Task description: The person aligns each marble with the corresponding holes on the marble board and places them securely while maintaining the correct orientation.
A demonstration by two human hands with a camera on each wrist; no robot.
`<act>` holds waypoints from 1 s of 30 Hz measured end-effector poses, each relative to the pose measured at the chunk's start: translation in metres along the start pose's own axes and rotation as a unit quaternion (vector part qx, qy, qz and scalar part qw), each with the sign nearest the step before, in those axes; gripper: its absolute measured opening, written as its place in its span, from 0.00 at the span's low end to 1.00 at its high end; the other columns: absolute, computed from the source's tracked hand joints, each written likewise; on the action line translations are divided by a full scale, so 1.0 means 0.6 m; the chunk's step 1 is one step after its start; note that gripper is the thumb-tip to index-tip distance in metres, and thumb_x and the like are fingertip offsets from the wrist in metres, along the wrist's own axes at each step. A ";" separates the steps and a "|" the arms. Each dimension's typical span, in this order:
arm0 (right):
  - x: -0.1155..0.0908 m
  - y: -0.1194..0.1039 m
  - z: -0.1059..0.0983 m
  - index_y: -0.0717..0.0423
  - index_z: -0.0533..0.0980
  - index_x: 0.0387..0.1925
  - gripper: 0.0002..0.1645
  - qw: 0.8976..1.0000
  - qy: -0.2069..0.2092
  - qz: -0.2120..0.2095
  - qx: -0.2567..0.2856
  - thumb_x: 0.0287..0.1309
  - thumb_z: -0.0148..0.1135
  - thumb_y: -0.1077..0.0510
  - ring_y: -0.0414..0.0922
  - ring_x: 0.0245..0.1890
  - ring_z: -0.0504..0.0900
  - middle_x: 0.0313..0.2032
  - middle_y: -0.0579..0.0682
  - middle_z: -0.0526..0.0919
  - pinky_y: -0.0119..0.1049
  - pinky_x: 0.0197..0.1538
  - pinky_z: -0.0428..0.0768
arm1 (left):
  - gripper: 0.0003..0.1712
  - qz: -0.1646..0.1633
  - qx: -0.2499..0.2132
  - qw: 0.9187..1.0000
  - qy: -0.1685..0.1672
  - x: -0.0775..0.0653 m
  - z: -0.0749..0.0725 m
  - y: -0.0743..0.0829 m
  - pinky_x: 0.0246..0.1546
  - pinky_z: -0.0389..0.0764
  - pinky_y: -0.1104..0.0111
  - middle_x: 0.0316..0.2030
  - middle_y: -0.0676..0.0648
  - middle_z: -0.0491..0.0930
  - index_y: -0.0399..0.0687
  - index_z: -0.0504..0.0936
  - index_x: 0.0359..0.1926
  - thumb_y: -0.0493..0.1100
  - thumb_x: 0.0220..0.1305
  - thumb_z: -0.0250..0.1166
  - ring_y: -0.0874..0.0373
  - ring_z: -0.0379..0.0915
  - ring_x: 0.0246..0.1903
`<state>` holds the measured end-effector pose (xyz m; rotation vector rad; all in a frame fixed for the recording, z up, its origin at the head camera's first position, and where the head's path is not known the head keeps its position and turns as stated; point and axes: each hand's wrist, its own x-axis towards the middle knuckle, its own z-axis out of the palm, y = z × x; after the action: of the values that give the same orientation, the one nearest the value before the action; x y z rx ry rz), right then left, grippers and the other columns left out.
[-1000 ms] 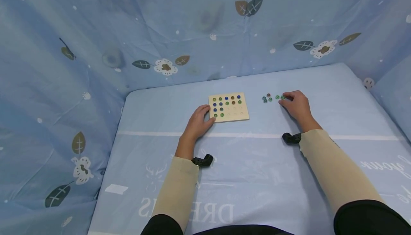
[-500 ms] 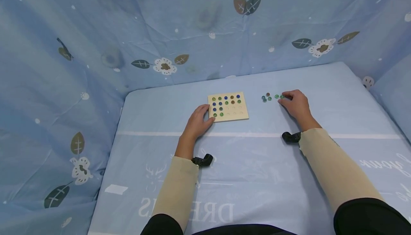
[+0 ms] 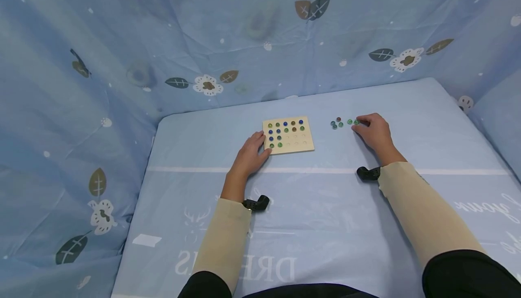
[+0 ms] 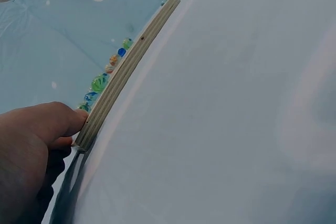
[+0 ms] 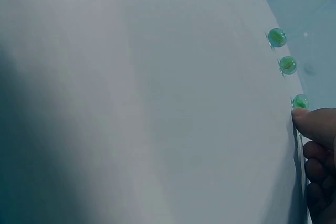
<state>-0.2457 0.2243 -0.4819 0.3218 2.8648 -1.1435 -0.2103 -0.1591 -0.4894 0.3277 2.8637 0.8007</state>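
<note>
A pale wooden marble board (image 3: 300,147) lies on the table, with glass marbles in its back rows and left columns; several hollows at the front right are bare. My left hand (image 3: 247,155) holds the board by its left side, thumb at the front corner and fingers along the edge. In the left wrist view the thumb presses against the board's end (image 4: 89,129). To the right, my right hand (image 3: 376,133) pinches a green marble (image 3: 356,121) between thumb and index finger, down at the table. The right wrist view shows the thumb tip against this green marble (image 5: 301,100).
Left of the right hand lies a loose group of marbles (image 3: 334,126), green, blue and one reddish brown (image 3: 338,119). The table (image 3: 325,225) has a pale blue cover with a white stripe. A patterned blue cloth (image 3: 252,31) hangs behind it and at both sides.
</note>
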 end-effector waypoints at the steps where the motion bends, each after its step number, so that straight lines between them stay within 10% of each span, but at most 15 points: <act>1: 0.001 0.000 0.001 0.62 0.73 0.63 0.26 1.000 0.001 -0.002 -0.001 0.67 0.60 0.56 0.61 0.64 0.68 0.61 0.64 0.70 0.58 0.67 0.67 | 0.37 0.001 0.007 1.000 -0.003 0.000 -0.001 0.000 0.76 0.50 0.58 0.77 0.50 0.53 0.48 0.58 0.76 0.56 0.72 0.55 0.53 0.45 0.77; 30: 0.000 0.001 0.001 0.64 0.76 0.58 0.22 1.000 0.018 -0.023 -0.005 0.69 0.58 0.56 0.62 0.61 0.70 0.58 0.66 0.72 0.58 0.63 0.70 | 0.38 0.000 0.062 0.997 -0.053 0.002 -0.017 0.014 0.77 0.48 0.58 0.78 0.50 0.49 0.49 0.54 0.77 0.57 0.73 0.53 0.54 0.40 0.77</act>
<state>-0.2456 0.2241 -0.4829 0.2799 2.9238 -1.1410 -0.2121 -0.1569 -0.4762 0.3722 2.8193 0.5880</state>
